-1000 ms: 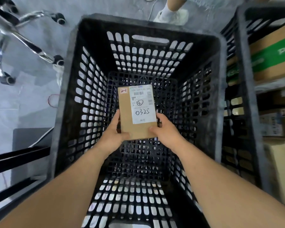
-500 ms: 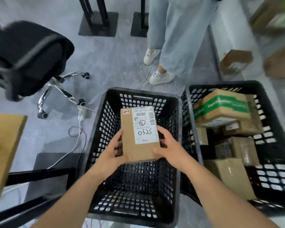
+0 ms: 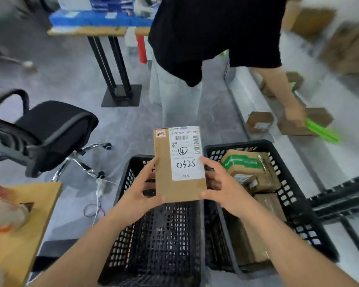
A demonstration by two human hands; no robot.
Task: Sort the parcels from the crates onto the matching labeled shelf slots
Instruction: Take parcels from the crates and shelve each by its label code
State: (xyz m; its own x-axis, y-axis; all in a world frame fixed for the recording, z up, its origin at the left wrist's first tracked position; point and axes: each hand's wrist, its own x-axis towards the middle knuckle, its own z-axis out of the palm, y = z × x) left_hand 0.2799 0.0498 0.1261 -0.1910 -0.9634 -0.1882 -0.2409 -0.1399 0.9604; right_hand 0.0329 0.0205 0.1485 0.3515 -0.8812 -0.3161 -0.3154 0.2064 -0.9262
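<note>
The flat brown cardboard parcel (image 3: 179, 164) with its white label marked 2-1, down inside the empty black slotted plastic crate (image 3: 153, 241) a second ago, is now lifted clear above its rim, ready to carry to a shelf slot. The left hand (image 3: 140, 195) and right hand (image 3: 222, 189) pinch its lower edges. A person in a black shirt (image 3: 211, 34) stands ahead beside the parcel-filled second black crate (image 3: 282, 183), likely blocking the path.

Both forearms are bare up to the frame's lower edge; no sleeve, watch, ring or glove shows. The left hand (image 3: 140, 198) and right hand (image 3: 226, 191) are bare too, with short, unpainted nails on the fingers (image 3: 206, 162).
</note>
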